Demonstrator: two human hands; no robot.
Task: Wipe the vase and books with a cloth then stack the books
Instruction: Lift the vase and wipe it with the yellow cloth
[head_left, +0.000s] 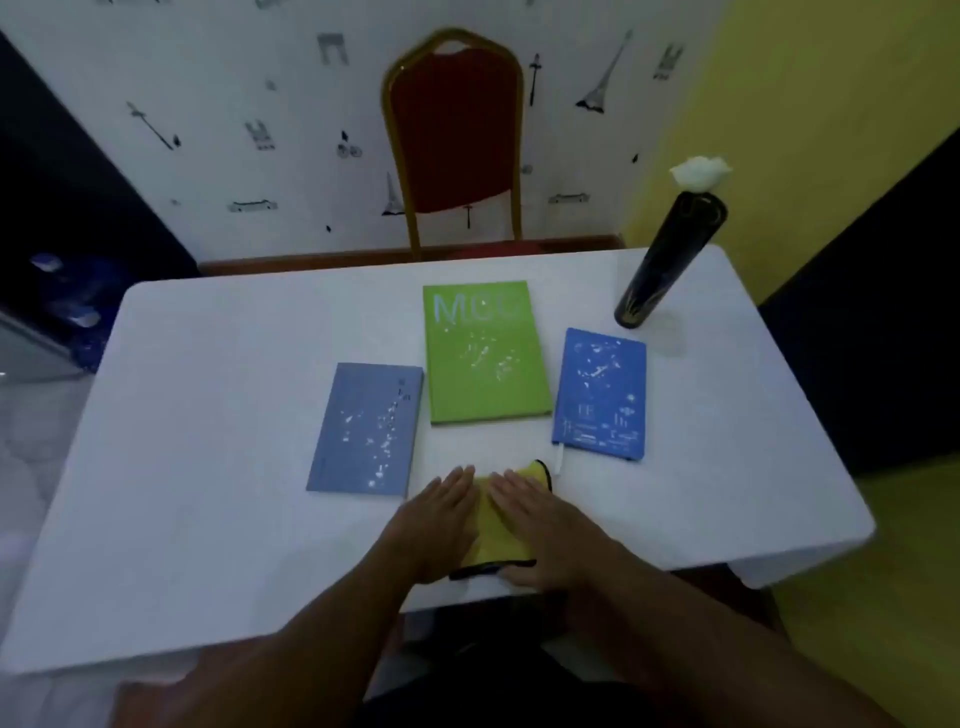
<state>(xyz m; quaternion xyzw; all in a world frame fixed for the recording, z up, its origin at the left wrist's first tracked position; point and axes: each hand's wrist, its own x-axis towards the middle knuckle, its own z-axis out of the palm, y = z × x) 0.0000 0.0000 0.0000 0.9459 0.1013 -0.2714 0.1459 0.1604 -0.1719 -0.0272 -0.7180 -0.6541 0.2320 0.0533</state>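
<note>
Three books lie apart on the white table (208, 467): a grey-blue book (366, 428) at the left, a green book (485, 353) in the middle, a blue book (600, 395) at the right. White specks dot all three covers. A tall black vase (667, 265) with a white flower stands at the back right. A yellow cloth (491, 530) with a black edge lies near the front edge. My left hand (434, 525) and my right hand (540, 525) rest flat on it, fingers stretched out, gripping nothing.
A red chair with a gold frame (454, 140) stands behind the table's far edge. A white patterned wall is behind it, a yellow wall at the right. Dark objects sit on the floor at the left.
</note>
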